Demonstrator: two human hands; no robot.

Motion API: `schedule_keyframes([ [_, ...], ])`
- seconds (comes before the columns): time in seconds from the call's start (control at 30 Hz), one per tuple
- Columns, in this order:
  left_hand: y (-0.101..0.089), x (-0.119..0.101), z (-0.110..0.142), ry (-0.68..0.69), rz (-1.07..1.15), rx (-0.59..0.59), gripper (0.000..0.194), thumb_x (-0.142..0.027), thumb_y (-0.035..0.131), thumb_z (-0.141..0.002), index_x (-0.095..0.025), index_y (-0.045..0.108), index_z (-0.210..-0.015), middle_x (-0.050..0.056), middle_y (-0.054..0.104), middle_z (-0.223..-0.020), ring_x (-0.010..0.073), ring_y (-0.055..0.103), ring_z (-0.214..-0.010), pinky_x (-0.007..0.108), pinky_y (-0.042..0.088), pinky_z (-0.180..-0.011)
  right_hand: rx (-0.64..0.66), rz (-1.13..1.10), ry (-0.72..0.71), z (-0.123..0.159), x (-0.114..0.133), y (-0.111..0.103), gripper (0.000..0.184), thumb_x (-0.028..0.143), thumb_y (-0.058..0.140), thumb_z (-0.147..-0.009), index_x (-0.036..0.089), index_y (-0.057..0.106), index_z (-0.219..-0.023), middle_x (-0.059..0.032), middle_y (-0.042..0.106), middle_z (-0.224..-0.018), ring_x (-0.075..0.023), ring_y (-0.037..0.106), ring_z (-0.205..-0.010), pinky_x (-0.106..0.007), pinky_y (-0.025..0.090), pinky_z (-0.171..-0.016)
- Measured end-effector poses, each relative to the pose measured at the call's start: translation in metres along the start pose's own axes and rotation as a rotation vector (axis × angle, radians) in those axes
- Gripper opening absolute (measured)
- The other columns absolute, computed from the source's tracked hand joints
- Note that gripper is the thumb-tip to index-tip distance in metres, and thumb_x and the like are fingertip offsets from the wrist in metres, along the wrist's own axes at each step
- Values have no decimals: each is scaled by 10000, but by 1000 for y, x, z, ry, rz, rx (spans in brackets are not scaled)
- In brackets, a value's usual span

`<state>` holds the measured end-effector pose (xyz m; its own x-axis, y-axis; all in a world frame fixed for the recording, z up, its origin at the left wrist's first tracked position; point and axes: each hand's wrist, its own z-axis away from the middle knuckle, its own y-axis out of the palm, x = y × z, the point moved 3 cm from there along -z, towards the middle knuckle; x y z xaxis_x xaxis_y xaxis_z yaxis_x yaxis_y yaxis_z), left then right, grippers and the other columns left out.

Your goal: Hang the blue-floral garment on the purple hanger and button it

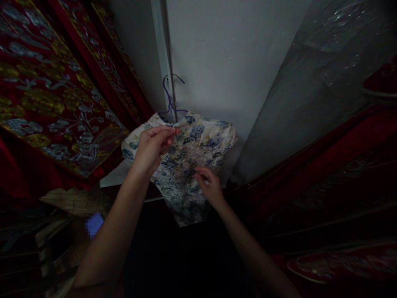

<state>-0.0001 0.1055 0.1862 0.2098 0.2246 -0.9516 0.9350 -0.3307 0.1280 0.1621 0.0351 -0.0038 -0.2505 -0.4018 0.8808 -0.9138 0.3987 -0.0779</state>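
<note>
A short-sleeved floral top [198,134], pale with blue and yellowish flowers, hangs in front of me on a purple hanger [169,97]. Just at its neckline, the thumb and forefinger of my left hand [153,145] are pinched together. A tiny pale, shiny spot shows at those fingertips, too small to name. Lower down, in front of the top's body, my right hand [211,185] has curled fingers, with thumb and forefinger tips close together. Whatever it may hold is too small and dark to make out, and I cannot tell whether it touches the cloth.
Red cloth with gold and silver embroidery [58,95] hangs at the left. A pale wall panel [223,54] stands behind the hanger. Clear plastic sheeting [291,91] and more red fabric [310,153] are on the right. Wooden furniture [46,248] sits at lower left.
</note>
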Motion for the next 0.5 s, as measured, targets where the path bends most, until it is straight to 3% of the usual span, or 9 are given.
schedule_keyframes([
  [0.1,0,11,3,111,-129,3,163,-282,610,-808,-152,694,-755,-28,512,-551,63,326,-422,215,173,-407,43,-55,-222,-57,68,-1,413,371,578,-959,233,574,-1348,-53,736,-951,-189,687,-847,-310,536,-737],
  [0.2,0,13,4,257,-339,3,226,-268,517,-881,-168,633,-715,-22,532,-560,97,416,-486,225,281,-475,148,64,-387,-103,117,7,397,345,556,-979,240,574,-1361,-35,717,-975,-162,646,-804,-286,510,-707],
  [0.33,-3,4,7,429,-674,-55,312,-243,455,-929,-179,543,-637,-15,517,-567,125,465,-554,255,309,-566,315,236,-466,-130,137,20,173,308,596,-955,183,702,-1010,2,697,-835,-131,602,-711,-252,450,-661],
  [0.5,-7,2,10,506,-876,-73,330,-265,445,-969,-184,544,-665,-13,501,-565,137,461,-547,284,252,-581,332,343,-479,-130,142,23,221,320,569,-981,178,677,-852,21,632,-725,-120,555,-662,-254,392,-641],
])
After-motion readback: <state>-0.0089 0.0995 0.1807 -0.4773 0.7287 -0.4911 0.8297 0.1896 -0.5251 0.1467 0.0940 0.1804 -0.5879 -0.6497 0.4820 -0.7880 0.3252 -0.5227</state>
